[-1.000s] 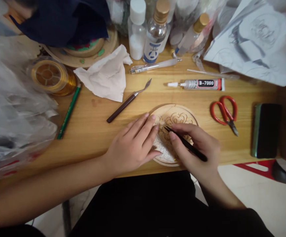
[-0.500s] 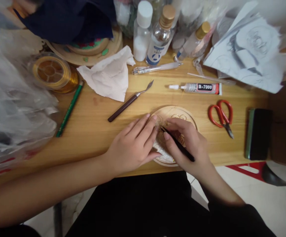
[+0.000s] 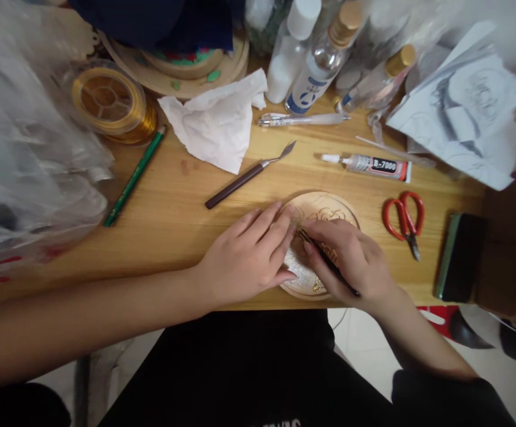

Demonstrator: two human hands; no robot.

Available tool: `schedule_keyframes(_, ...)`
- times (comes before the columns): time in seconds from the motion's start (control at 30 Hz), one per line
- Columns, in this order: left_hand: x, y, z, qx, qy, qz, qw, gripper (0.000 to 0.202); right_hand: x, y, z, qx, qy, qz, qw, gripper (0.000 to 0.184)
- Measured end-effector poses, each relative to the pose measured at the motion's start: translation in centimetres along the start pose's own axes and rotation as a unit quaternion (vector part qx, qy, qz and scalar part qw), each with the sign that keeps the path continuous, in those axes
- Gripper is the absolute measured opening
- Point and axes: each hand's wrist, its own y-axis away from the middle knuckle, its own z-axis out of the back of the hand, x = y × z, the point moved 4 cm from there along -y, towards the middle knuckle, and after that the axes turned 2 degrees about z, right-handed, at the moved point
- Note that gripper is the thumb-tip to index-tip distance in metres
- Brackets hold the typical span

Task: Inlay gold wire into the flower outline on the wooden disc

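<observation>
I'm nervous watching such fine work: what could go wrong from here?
The tweezers point close to the left hand, so a slip might poke a finger. The right hand is over gold outlines on the round wooden board and could disturb them. The dark case sits near the edge of the table, so a bump might knock it off.

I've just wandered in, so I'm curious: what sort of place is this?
Probably a craft worktable, judging by the spool of gold-coloured wire, the red-handled cutters and the patterned round board.

The left hand (image 3: 249,255) lies palm down, outstretched, while the right hand (image 3: 353,261) curls in a pinch.
</observation>
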Motion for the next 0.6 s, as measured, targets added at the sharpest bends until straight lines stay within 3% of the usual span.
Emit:
schedule_keyframes(0.23, -0.13, 0.02, 0.00, -0.006, -0.001, 0.003, 1.000, 0.061, -0.36, -0.26, 0.23, 0.035, 0.008, 0.030, 0.999, 0.042)
schedule_keyframes(0.6, -0.16, 0.11, -0.15, -0.002, 0.018, 0.008, 1.000, 0.059, -0.85, 0.32, 0.19, 0.074, 0.028, 0.054, 0.995, 0.042)
